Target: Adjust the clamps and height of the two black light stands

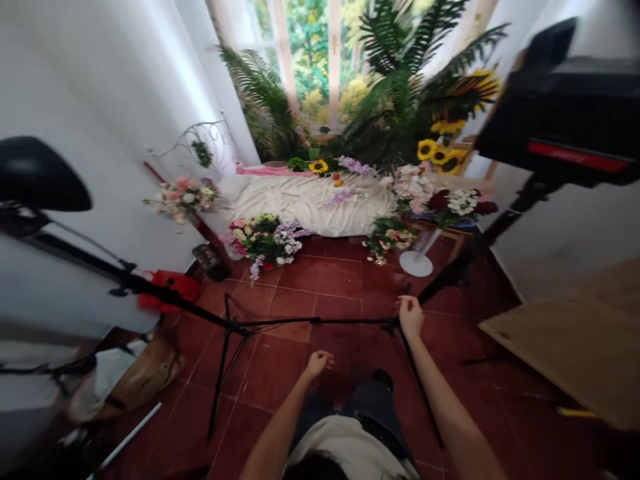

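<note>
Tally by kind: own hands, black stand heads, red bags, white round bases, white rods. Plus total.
Hands: left hand, right hand: 2
Stand heads: left head, right head: 2
Red bag: 1
White round base: 1
White rod: 1
Total: 7

This looks like a photo studio set up in a room. Black light stands [440,270] face a cloth-covered bed [315,207] dressed with flowers [265,240] beneath a window [313,60].
</note>
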